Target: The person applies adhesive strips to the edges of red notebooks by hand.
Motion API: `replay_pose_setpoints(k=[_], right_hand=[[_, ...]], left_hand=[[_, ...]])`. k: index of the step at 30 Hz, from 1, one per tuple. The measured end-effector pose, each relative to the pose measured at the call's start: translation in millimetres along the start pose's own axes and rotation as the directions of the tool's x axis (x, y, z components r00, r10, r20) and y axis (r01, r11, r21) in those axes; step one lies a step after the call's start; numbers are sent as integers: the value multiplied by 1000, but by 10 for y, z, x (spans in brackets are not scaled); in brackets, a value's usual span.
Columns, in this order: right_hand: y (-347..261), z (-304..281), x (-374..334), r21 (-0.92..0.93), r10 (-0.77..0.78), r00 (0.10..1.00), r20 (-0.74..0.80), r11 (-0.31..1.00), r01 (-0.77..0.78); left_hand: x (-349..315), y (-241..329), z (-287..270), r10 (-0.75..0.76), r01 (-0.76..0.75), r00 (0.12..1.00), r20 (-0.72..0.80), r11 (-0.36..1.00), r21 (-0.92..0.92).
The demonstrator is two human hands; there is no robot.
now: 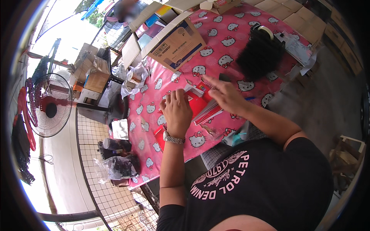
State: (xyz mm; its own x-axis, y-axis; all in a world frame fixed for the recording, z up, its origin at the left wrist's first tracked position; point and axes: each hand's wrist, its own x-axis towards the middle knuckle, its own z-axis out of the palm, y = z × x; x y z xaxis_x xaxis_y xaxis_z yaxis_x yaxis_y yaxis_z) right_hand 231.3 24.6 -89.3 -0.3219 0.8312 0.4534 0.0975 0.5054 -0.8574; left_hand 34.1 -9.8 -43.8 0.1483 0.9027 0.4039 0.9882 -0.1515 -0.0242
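Observation:
A red cardboard box (197, 103) with a raised white flap (194, 90) lies near the middle of the pink table. My left hand (178, 109), with a metal watch at the wrist, is curled over its left side; the palm side is hidden. On the box's right, my right hand (227, 96) has its index finger stretched out over the far end, with nothing visible in its grasp. Beneath that hand rests a stack of flat red and white cartons (209, 112). Another red piece (158, 136) shows beside my left wrist.
A large open brown carton (177, 44) holding coloured boxes stands at the far left. Black bristly material (260, 54) lies far right, beside a roll of tape (266, 31) and plastic bags (298, 48). Wrapped items (121, 167) sit at the left edge, near a fan (51, 109).

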Motion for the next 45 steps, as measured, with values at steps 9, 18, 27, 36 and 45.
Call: replay_pose_setpoints(k=[9, 18, 27, 36, 45], right_hand=[[115, 97, 372, -45, -87, 946, 311, 993, 107], [58, -123, 703, -69, -319, 913, 255, 936, 346], [59, -138, 660, 16, -378, 904, 200, 924, 383], [-96, -218, 614, -98, -82, 900, 429, 986, 136], [-92, -137, 744, -108, -212, 862, 460, 951, 291]], left_hand=[[51, -46, 104, 26, -28, 998, -52, 999, -39], [46, -71, 90, 122, -137, 986, -116, 981, -136], [40, -68, 85, 123, -135, 989, -76, 976, -173], [28, 29, 40, 74, -102, 990, -122, 965, -243], [1, -27, 41, 97, -108, 993, -66, 972, -207]])
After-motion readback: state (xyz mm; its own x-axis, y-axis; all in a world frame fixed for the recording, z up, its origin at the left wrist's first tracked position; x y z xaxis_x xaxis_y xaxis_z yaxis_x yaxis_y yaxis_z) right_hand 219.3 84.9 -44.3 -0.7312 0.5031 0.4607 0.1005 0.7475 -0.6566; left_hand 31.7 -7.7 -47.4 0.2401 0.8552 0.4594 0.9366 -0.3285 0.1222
